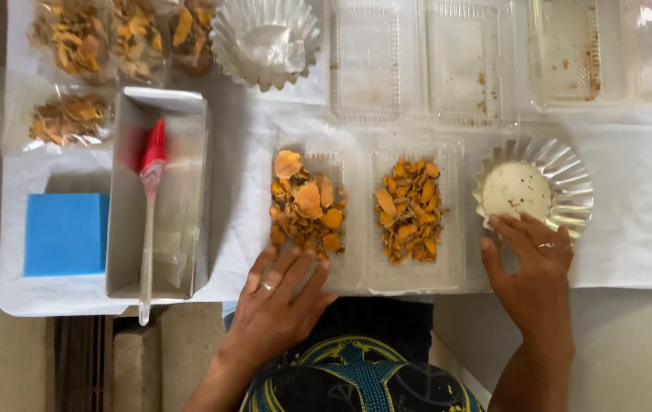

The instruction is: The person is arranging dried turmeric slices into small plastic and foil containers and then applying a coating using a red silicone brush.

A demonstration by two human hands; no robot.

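We see the left hand (276, 309) flat, fingers spread, its grip open and holding nothing; the fingertips rest on the near edge of a clear tray (356, 263). Just beyond those fingertips lie orange slices (305, 204) in the tray's left half; more slices (408, 207) fill the right half. The right hand (534, 276) is likewise open, grip empty, fingertips touching the near rim of a foil cup (570, 183) holding a pale speckled disc (515, 191). Well left of the left hand: a grey box (124, 229) with a red brush (150, 198) across it, then a blue block (65, 233). All sit on a white-covered bench (639, 229).
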